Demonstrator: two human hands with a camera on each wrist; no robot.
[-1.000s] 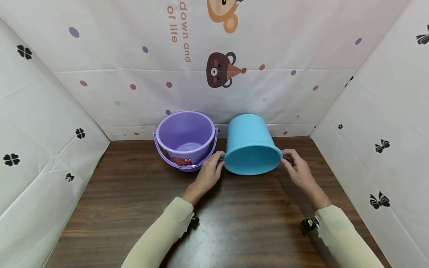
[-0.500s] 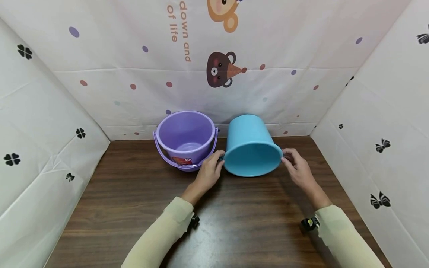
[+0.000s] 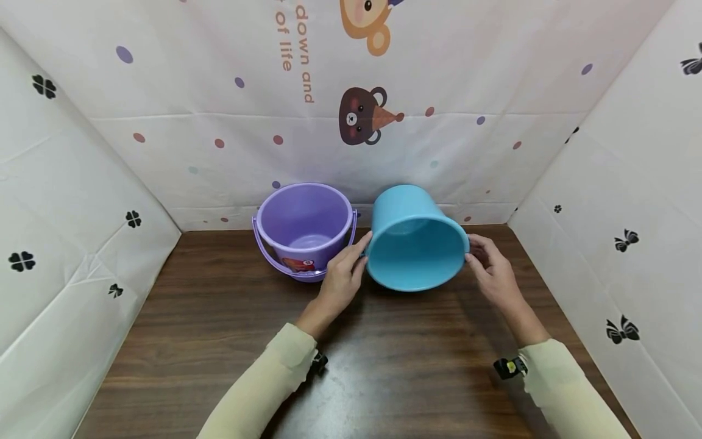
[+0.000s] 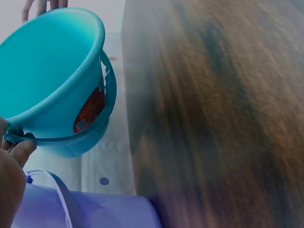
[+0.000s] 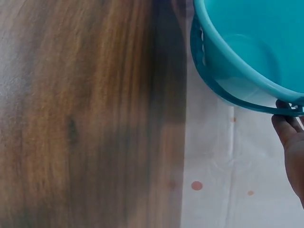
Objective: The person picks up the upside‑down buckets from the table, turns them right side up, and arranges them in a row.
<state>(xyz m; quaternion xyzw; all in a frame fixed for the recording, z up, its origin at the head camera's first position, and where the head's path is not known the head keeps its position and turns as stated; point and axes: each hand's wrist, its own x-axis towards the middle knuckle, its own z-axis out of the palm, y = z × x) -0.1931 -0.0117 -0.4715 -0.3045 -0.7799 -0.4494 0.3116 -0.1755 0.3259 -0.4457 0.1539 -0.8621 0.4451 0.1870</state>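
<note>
A light blue bucket (image 3: 403, 202) is tipped at the back of the table, its mouth facing me. My left hand (image 3: 341, 274) grips its left rim; in the left wrist view the thumb and a finger (image 4: 23, 151) pinch where the handle joins. At the opposite rim, my right hand (image 3: 498, 277) holds the other handle joint, its fingers (image 5: 284, 128) around it in the right wrist view. The handle (image 5: 232, 99) hangs below the rim, and a red label (image 4: 90, 110) shows on the wall. What the bucket's underside touches is hidden.
A purple bucket (image 3: 304, 210) stands upright just left of my left hand, its handle (image 3: 265, 253) lowered to the front. White printed sheets (image 3: 247, 158) enclose the dark wooden table (image 3: 406, 378) at the back and both sides.
The blue bucket's mouth has tilted upward, showing more of its inside. My right hand has risen slightly and shifted a little right with the rim. The purple bucket stays put.
</note>
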